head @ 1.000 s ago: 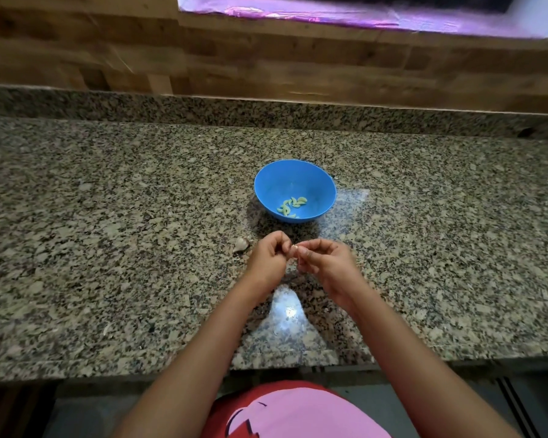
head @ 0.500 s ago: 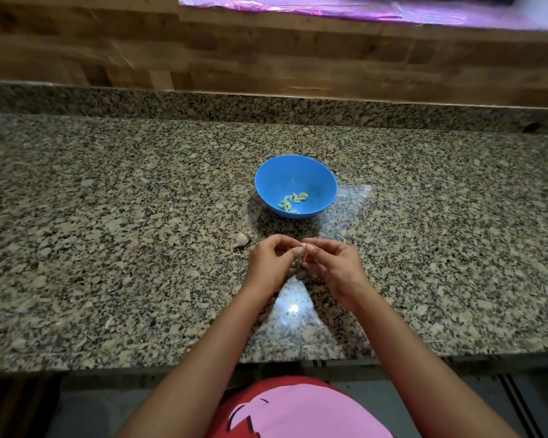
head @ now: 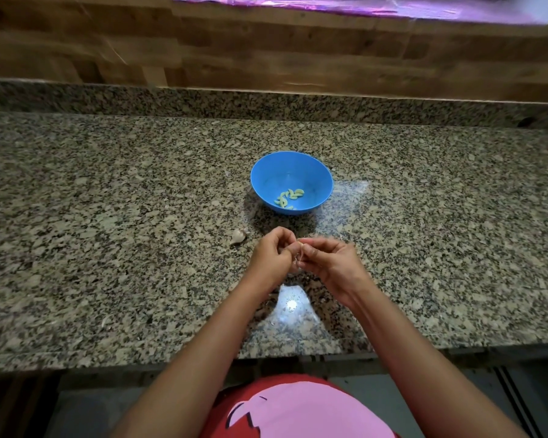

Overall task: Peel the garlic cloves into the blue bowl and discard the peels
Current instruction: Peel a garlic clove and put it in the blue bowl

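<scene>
A blue bowl (head: 268, 172) stands on the granite counter and holds several peeled pale-green cloves (head: 289, 197). Just in front of it, my left hand (head: 272, 256) and my right hand (head: 328, 263) meet, fingers curled, pinching a small garlic clove (head: 299, 251) between their tips; the clove is mostly hidden by the fingers. A thin wisp of peel hangs below it. An unpeeled piece of garlic (head: 238, 236) lies on the counter left of my left hand.
The speckled granite counter (head: 108, 232) runs wide to both sides, with a raised granite lip and a wooden wall behind. A few small peel scraps (head: 274, 320) lie near the glare spot by the front edge.
Both hands stay together in front of the bowl; my fingers have shifted slightly on the clove. The bowl and the loose garlic piece have not moved.
</scene>
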